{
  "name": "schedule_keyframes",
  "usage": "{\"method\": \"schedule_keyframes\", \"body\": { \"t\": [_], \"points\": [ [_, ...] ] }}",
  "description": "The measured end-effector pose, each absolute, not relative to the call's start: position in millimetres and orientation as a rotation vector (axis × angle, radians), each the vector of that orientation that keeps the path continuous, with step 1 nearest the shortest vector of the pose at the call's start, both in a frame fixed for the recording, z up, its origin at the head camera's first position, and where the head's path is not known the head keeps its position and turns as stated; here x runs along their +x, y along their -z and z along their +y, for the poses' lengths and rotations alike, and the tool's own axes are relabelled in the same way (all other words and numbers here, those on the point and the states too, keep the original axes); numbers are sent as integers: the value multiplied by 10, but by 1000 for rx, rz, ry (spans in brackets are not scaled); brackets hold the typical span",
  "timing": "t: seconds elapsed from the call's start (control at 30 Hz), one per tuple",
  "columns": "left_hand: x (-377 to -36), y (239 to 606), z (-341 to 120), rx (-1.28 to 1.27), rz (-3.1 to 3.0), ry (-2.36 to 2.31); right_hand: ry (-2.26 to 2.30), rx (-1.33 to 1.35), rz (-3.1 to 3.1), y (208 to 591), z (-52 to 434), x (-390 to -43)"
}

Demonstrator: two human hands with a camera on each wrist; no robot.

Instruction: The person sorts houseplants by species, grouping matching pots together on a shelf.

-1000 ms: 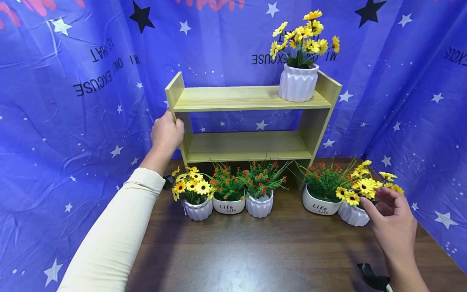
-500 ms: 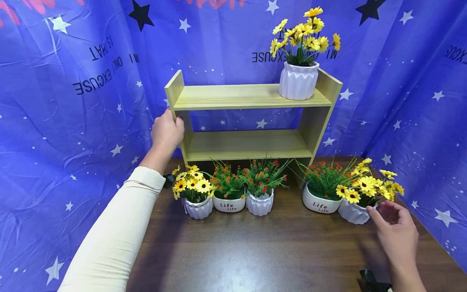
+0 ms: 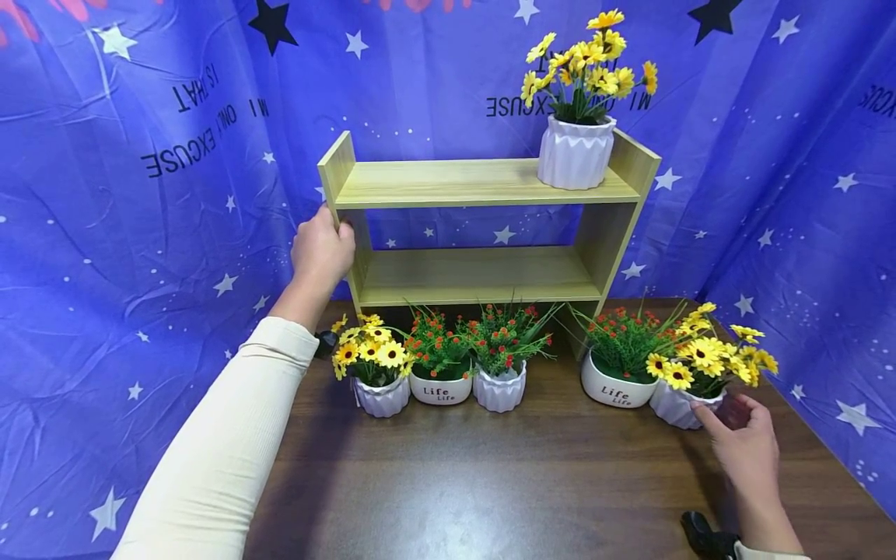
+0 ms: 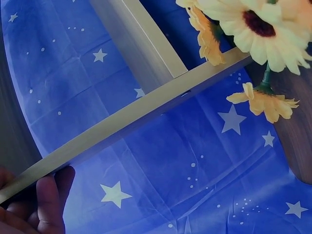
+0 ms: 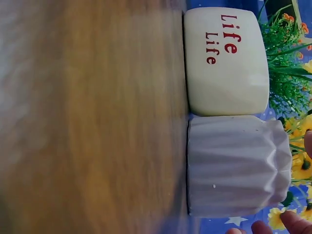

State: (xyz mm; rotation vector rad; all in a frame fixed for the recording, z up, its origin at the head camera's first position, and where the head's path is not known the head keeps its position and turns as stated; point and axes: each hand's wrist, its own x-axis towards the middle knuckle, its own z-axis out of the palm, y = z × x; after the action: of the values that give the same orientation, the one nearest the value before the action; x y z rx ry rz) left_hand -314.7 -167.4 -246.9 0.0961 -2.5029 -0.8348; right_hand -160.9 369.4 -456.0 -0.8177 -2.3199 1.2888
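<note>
Reaching with spread fingers, the right hand (image 3: 745, 443) could knock the ribbed pot (image 3: 677, 406) into the touching "Life" pot (image 3: 614, 386). The shelf (image 3: 483, 184) is gripped by the left hand (image 3: 322, 250); its top pot (image 3: 575, 152) might be shaken loose.

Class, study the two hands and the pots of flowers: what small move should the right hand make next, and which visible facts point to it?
Probably close the right hand round the ribbed white pot of yellow flowers at the row's right end. Its fingers are spread beside that pot and do not yet grip it, while the left hand holds the wooden shelf at its left side panel.
</note>
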Motion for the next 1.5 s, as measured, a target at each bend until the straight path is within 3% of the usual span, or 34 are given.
{"method": "schedule_keyframes", "body": {
  "t": [0.83,1.5],
  "points": [
    [-3156,2480,-1668,114,-2506,818,-1475,-684,-2337,4655,3741,-1886],
    [-3157,2485,-1689,99,-2499,806,-1436,-780,-2203,4701,3699,-1881]
  ]
}}
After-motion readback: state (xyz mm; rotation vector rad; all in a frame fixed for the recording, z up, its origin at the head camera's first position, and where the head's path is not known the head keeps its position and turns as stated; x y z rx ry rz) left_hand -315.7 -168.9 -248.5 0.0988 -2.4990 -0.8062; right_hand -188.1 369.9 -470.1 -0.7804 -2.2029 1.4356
